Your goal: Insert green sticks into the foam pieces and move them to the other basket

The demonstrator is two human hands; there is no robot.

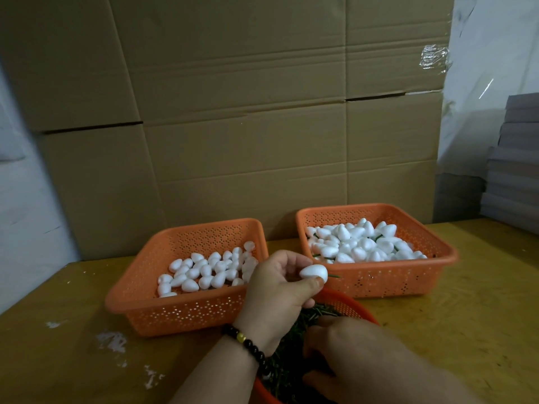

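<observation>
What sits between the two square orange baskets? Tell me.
In the head view, the left hand holding a foam piece fills the gap between the left basket and right basket.

Orange perforated baskets (186, 312), white foam pieces (204, 272), seemingly dark green sticks (294, 325), yellowish table (452, 330), brown cardboard (233, 112).

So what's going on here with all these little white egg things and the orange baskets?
A person is fitting green sticks into foam pieces. The left hand holds one foam piece with a green stick poking out of it. The right hand reaches into a round basket of sticks nearest the person. The left basket holds plain foam pieces; the right basket holds a fuller pile with sticks showing among them.
</observation>
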